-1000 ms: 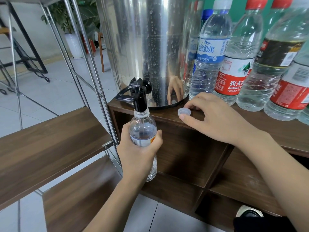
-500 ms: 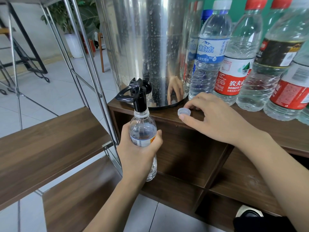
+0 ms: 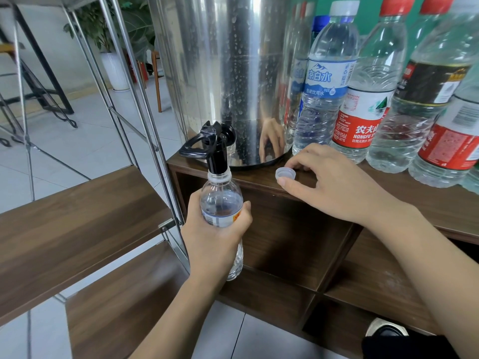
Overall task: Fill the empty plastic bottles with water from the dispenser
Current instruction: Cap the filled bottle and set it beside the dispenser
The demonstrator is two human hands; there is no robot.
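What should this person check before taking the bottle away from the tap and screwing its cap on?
1. Bottle mouth seated under the tap: ok.
2. Left hand grips the bottle firmly: ok.
3. Cap within reach, pinched by the right hand on the cabinet top: ok.
4. Bottle full enough: cannot tell; water shows up near the shoulder, exact level unclear.
5. Tap closed, flow stopped: cannot tell.
6. Room to set it beside the filled bottles: cannot tell.

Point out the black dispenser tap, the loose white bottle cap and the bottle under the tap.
black plastic dispenser tap [image 3: 217, 161], head view, spout
loose white plastic bottle cap [image 3: 283, 173], head view, rim
clear plastic bottle [image 3: 220, 198], head view, shoulder
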